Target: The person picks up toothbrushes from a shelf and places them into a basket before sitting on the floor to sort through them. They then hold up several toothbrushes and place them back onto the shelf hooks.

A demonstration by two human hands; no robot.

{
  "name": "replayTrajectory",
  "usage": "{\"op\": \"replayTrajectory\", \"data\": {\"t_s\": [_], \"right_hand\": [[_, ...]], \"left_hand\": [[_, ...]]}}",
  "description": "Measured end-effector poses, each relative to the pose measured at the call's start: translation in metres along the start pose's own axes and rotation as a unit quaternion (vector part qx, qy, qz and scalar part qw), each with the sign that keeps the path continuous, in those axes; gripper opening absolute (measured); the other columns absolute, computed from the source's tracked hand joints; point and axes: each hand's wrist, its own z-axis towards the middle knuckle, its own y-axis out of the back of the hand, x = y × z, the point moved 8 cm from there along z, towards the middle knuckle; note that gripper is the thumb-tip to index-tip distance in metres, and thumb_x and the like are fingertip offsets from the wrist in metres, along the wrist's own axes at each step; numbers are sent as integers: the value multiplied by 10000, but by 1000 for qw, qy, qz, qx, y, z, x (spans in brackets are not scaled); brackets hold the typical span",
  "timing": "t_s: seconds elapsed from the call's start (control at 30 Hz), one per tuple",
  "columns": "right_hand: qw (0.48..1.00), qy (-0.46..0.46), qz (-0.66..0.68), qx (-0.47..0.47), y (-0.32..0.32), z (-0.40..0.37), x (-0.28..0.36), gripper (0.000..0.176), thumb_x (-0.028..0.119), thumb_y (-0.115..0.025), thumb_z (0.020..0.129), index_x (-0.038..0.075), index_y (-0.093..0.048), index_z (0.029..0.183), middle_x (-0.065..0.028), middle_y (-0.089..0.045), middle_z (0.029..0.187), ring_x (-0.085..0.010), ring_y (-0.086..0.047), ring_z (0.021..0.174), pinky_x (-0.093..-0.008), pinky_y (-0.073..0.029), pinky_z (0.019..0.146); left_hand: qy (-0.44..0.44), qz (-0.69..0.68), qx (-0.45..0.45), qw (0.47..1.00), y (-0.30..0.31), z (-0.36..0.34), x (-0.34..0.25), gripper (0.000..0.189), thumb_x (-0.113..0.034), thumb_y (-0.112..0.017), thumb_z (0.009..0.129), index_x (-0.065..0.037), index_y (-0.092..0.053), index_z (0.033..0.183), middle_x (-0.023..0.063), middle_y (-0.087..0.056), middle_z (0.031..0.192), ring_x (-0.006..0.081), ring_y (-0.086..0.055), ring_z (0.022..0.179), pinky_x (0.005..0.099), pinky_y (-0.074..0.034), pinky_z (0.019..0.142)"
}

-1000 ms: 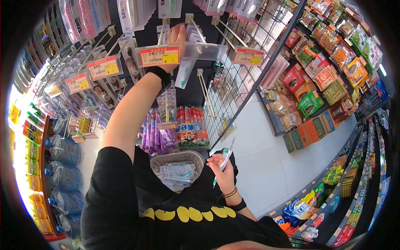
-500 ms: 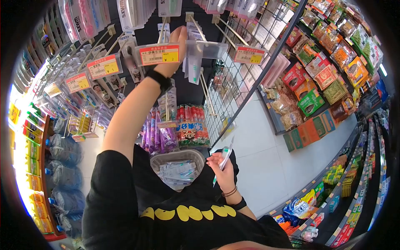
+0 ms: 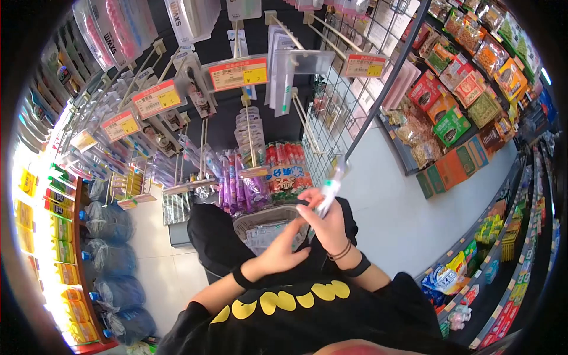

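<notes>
Shop aisle, white tile floor (image 3: 390, 213), display racks left and ahead, snack shelf (image 3: 461, 100) on the right. Nearest the camera is the person's black shirt, both forearms bent in front of the chest. Right hand (image 3: 330, 225) is closed round a toothbrush pack (image 3: 329, 190), thumb and fingers pinching its lower half, and the pack tilts up and to the right, clear of everything else. Left hand (image 3: 283, 253) sits just beside and below the right one, palm open, fingers loosely spread toward the pack's lower end; cannot tell if they touch it. Both hands hang over the near rim of a grey basket (image 3: 254, 218) holding more flat packs (image 3: 265, 235). The basket sits tight against the foot of the rack, with little room left of it. Open floor lies only to the right, between the basket and the snack shelf. Just past the basket are purple packets (image 3: 236, 189) and red packets (image 3: 284, 168) on low hooks. Higher up, long hooks stick out toward the camera with a red-yellow price tag (image 3: 238, 74) and hanging packs (image 3: 283, 83). A wire grid panel (image 3: 337, 118) edges the rack on the right. Far left are water bottles (image 3: 109, 222) stacked low
</notes>
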Motion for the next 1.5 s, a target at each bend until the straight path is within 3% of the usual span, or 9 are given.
{"op": "replayTrajectory", "data": {"t_s": [0.27,0.37,0.53,0.57,0.7,0.97,1.17,1.3,1.5], "right_hand": [[991,47,44,119,-89,5,53,474,147,-757,688,2,-518,1070,-93,-572,993,-181,-569,884,-307,-449,779],[967,241,-45,69,-89,12,122,439,59,-692,696,2,-522,1097,-125,-576,1059,-234,-566,975,-350,-425,860],[758,573,-213,228,-111,-39,246,266,130,-552,788,88,-562,1050,-107,-591,1067,-262,-536,1031,-494,-370,920],[758,570,-214,232,-113,-47,258,266,130,-552,788,88,-562,1050,-107,-591,1067,-262,-536,1031,-494,-370,920],[686,682,-244,71,-100,-88,296,153,167,-516,839,94,-584,954,-95,-592,946,-254,-557,886,-490,-439,746],[693,700,-161,56,-86,-80,300,177,117,-520,813,39,-621,937,-115,-600,897,-254,-576,815,-412,-448,674],[691,702,-81,153,-105,-66,277,198,79,-523,794,-2,-649,923,-130,-607,861,-254,-590,763,-354,-454,619],[681,708,-55,180,-99,-72,266,212,54,-525,782,-29,-668,915,-140,-611,836,-253,-599,727,-316,-459,583],[691,689,16,218,-84,-64,261,161,54,-555,825,-45,-618,935,-89,-559,778,-218,-545,638,-312,-413,481]], "left_hand": [[-3,-33,-130,991,54,-37,-15,519,-15,-575,819,31,-350,1284,173,-497,1207,258,-492,1142,342,-381,956],[-4,-201,-195,960,79,-42,-21,316,32,-397,904,8,-387,1219,130,-557,1103,201,-541,1050,318,-406,921],[-23,-252,-229,940,106,-57,-23,291,11,-333,915,3,-358,1204,136,-560,1080,209,-563,1018,324,-429,906],[-1,-279,-219,935,106,-59,-11,286,11,-337,913,3,-360,1198,135,-561,1076,208,-572,1004,327,-438,896],[11,-296,-211,932,100,-65,-7,248,-21,-377,920,2,-393,1166,121,-573,1062,176,-585,916,310,-463,836],[26,-242,-244,939,101,-73,-4,171,-100,-428,924,2,-455,1058,79,-570,920,128,-531,764,271,-434,743],[51,-300,-248,920,91,-63,13,555,-370,-245,992,92,-410,1253,30,-492,828,106,-468,720,247,-407,686],[56,-283,-236,928,82,-48,17,561,-373,-244,997,89,-396,1275,19,-482,819,99,-462,717,246,-410,667],[66,-247,-228,939,67,-36,23,374,-157,-508,919,38,-418,1225,2,-454,852,73,-447,710,209,-385,601]]}}
